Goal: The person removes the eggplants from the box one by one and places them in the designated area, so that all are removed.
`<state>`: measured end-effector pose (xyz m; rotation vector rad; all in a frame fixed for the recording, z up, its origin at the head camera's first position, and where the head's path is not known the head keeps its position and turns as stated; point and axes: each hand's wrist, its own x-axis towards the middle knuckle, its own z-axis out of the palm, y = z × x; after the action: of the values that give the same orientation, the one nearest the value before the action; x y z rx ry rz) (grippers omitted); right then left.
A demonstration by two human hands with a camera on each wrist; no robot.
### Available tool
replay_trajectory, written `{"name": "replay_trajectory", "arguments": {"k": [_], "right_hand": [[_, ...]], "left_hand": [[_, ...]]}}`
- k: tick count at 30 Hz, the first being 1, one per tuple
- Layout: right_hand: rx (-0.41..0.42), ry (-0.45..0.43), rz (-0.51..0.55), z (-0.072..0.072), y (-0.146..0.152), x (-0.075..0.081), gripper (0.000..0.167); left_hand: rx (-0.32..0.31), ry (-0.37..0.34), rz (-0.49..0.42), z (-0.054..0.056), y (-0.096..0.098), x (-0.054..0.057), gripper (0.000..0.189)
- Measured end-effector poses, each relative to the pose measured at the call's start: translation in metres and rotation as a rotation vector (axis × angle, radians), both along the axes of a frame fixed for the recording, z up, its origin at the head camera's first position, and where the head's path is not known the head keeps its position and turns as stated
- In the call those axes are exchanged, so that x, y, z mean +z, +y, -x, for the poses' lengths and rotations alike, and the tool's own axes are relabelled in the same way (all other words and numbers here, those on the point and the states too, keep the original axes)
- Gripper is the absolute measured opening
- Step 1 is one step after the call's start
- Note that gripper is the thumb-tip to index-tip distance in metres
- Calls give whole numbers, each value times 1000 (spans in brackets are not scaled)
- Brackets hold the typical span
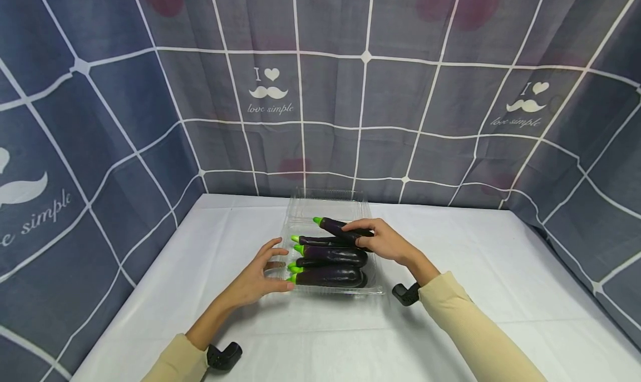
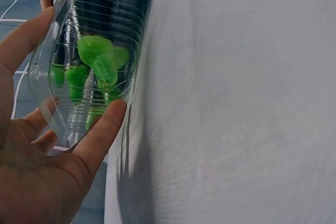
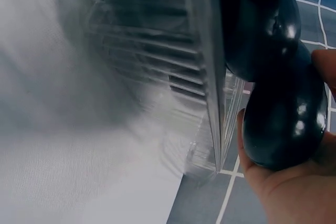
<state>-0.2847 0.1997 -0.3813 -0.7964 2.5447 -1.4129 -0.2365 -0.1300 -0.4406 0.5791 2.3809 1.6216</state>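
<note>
In the head view, my right hand grips a dark purple eggplant by its thick end, green cap pointing left. In the right wrist view, the fingers and thumb go around that glossy rounded end. The held eggplant lies over the back of a clear plastic clamshell box. Several more eggplants are stacked inside, caps to the left. My left hand is spread at the box's left end, thumb at the front corner. Through the ribbed wall, green caps show in the left wrist view.
The box's clear lid stands folded back behind the eggplants. A white cloth covers the table. Grey checked curtains hang close behind and at both sides. A black wrist device sits at each sleeve cuff.
</note>
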Motion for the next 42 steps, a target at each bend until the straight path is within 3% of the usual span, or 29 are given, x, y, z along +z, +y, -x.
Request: {"name": "replay_trajectory", "arguments": {"k": [9,15,29,42], "right_hand": [[-96,22,36,-8,-1,6,38],[-105,42,63,-12,-2,10,36],[-133,-100,140,-30,-1,12,41],[-137,-107,235,-43,4,9,37]], "left_hand": [[4,0,5,0,0,0,73],[2,0,-2,1,-1,-2,73],[-8,6,-9,3,-2,-3,73],[-10,-2,-14,0,-2,-1,73]]}}
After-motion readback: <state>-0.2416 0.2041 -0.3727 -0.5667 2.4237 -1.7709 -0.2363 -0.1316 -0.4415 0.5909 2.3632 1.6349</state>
